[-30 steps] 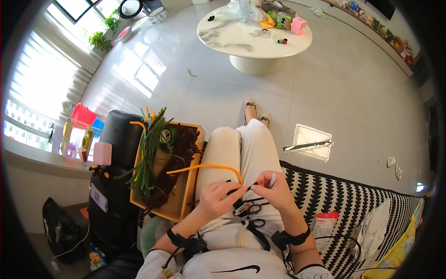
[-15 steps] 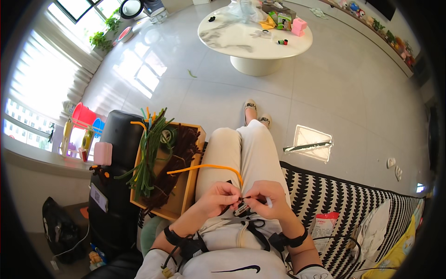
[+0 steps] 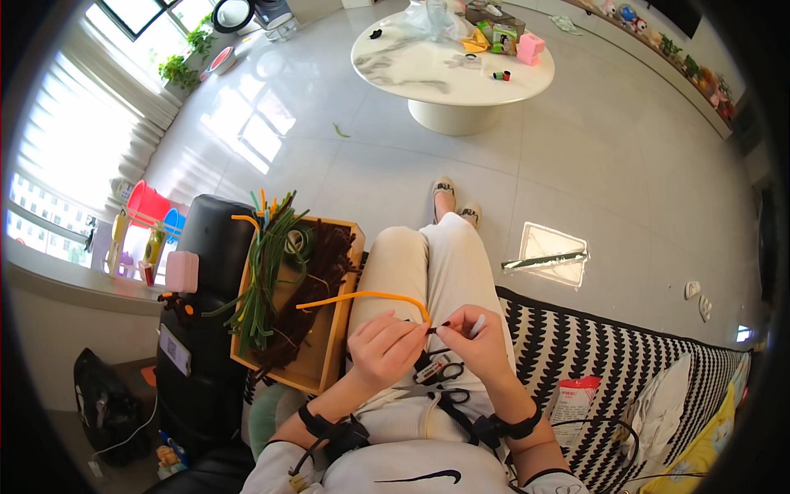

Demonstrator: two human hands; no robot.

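Observation:
My left hand is closed in a pinch over my lap, around one end of an orange pipe cleaner. The pipe cleaner arches left, its free end reaching over the wooden box. Close by, my right hand pinches a short dark piece where the fingertips of both hands nearly meet. A white stick-like piece pokes up between the right fingers. Black-handled scissors lie on my lap under the hands, beside a small dark labelled item.
At my left, a wooden box holds green pipe cleaners and dark brown ones. A black armrest carries a pink case. On the patterned sofa lies a red-and-white packet. Ahead stands a round white table.
My left hand has turned so its back faces up, its fingers now covering the pinch. Both hands have shifted slightly up, showing more of the scissors. The orange pipe cleaner stays nearly in place.

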